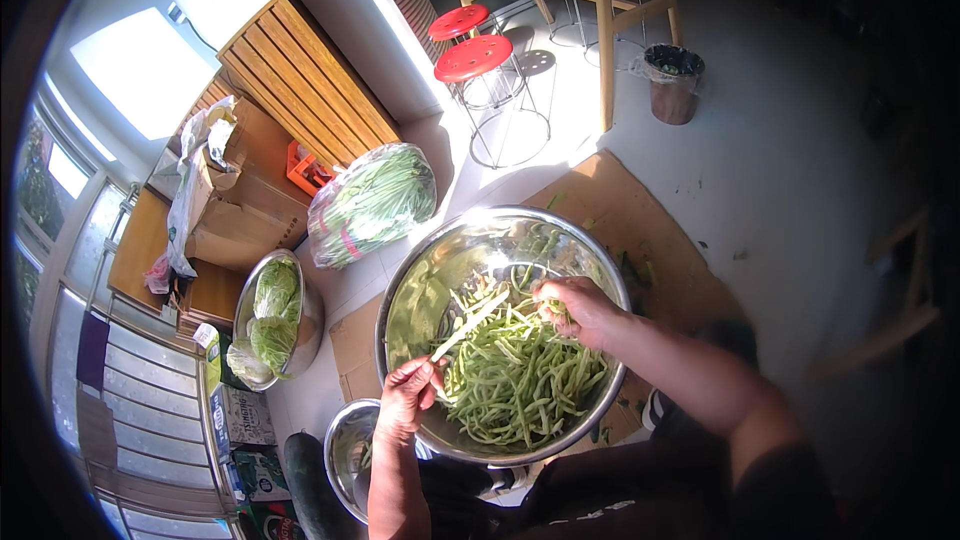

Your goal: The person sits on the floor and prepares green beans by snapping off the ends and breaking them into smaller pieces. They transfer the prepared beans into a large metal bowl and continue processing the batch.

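A wide steel bowl (387, 292) stands before me, with a heap of green beans (517, 390) in its lower part. Over the bowl's left side, my left hand (411, 394) pinches one end of a long, pale green bean pod (472, 324) that slants up to the right. My right hand (576, 309) is over the right side of the heap, its fingers curled round some pale green pieces, partly hidden by the hand. A smaller steel bowl (339, 439) sits at the lower left, partly behind my left forearm.
Flattened cardboard (660, 240) lies under the large bowl. To the left are a steel basin (304, 330) of Chinese cabbages, bagged green vegetables (382, 199), a dark green gourd or melon (315, 487) and cartons (244, 416). Beyond are red stools (474, 58), a wooden table (602, 37) and a bin (673, 94).
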A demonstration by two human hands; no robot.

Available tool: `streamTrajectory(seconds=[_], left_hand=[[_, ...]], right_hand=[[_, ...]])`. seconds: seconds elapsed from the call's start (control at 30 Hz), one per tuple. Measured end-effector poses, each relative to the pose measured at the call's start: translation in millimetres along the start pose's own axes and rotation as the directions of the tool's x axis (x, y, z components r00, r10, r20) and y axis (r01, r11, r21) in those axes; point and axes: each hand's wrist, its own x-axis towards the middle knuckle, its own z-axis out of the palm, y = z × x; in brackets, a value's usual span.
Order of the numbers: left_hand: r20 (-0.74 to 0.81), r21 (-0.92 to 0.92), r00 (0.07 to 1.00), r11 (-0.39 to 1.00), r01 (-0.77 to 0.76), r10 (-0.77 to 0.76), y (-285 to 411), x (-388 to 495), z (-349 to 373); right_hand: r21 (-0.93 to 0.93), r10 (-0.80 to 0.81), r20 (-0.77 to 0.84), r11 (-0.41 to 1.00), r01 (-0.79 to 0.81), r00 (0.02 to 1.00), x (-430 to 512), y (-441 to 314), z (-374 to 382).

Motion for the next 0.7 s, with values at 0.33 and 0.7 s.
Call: streamTrajectory(seconds=[0.33, 0.7], left_hand=[[0.066, 0.093, 0.997, 0.995, 0.037, -0.044, -1, 18, -13], [0.156, 0.213, 0.979, 0.972, 0.099, -0.134, 14, 9, -27]], right_hand=[[-0.268, 0.023, 0.117, 0.963, 0.009, 0.993, 13, 2, 3], [-0.548, 0.069, 0.214, 0.834, 0.062, 0.974, 11, 7, 4]])
